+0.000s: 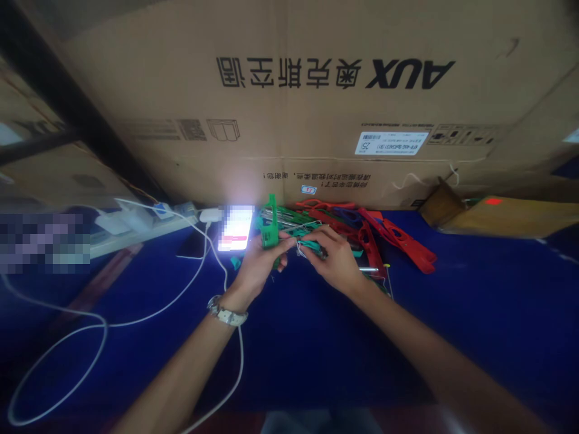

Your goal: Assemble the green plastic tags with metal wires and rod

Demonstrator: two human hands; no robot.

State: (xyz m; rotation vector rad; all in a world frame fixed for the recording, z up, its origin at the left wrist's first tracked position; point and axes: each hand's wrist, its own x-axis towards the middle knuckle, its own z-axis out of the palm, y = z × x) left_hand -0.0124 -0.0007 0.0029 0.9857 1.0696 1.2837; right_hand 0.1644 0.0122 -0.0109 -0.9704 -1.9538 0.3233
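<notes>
A green plastic part (270, 234) with a tall narrow prong stands upright in the closed fingers of my left hand (257, 265), which wears a watch at the wrist. My right hand (337, 259) is closed in a pinch close to the left fingertips. A thin white string (299, 248) loops out at its fingertips, and teal strips lie just behind them. Beyond both hands is a pile of green and red plastic parts (368, 244) with metal rods among them; the hands hide some of it.
A lit phone (236, 228) lies left of the pile, beside a white power strip (140, 232) with plugs. A white cable (241, 349) runs past my left wrist. A large cardboard box (289, 120) stands behind the blue table surface (316, 355). Right of the pile sits an open-topped cardboard piece (511, 218).
</notes>
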